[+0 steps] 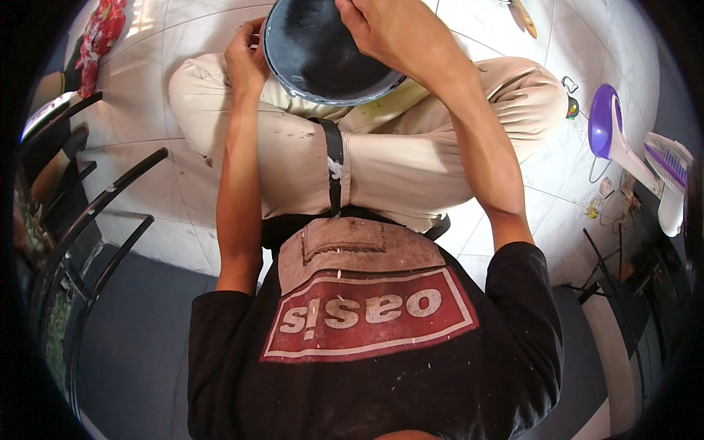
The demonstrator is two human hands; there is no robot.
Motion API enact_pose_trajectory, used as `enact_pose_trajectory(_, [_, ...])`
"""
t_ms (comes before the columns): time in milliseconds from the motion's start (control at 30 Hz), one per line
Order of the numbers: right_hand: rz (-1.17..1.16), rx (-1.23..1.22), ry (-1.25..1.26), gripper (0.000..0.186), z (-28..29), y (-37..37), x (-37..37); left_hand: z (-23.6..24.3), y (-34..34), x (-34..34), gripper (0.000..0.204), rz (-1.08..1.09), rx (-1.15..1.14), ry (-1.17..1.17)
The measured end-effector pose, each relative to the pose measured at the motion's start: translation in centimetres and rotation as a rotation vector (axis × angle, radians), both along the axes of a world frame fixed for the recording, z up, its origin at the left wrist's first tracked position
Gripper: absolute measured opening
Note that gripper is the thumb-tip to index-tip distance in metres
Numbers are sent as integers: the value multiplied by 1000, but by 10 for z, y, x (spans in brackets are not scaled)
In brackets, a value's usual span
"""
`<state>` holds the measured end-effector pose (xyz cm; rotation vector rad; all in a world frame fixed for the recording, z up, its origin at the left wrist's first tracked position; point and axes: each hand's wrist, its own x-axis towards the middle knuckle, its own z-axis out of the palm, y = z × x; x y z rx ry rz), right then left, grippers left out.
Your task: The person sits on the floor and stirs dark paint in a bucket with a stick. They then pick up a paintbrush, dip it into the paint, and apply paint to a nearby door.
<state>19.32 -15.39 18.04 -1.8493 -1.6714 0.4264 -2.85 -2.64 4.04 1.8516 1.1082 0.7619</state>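
A dark grey round tub (334, 59) with pale smears on its inside sits in front of my crossed legs, tilted so that I look into it. Its far side runs out of the picture. My left hand (248, 57) grips the tub's left rim, thumb against the edge. Over the tub's right part, my right hand (385, 29) is closed, knuckles up, its fingertips partly cut off by the upper edge. Whatever it holds is hidden.
White floor tiles (139, 176) surround me. A purple and white fan (605, 121) lies at the right. A wooden-handled tool (525, 20) lies at the far right, and a red, white-smeared bundle (101, 37) at the far left. Black metal bars (110, 192) stand close on my left.
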Motion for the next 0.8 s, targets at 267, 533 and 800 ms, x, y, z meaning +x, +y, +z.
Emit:
enact_pose_trajectory(267, [-56, -130, 190, 35, 21, 0, -1, 0, 2, -5, 27, -9, 31, 61])
enact_pose_trajectory(533, [4, -7, -210, 39, 3, -2, 3, 0, 1, -2, 25, -4, 18, 50])
enact_pose_trajectory(800, [-34, -141, 210, 37, 26, -2, 9, 0, 2, -2, 26, -23, 34, 43])
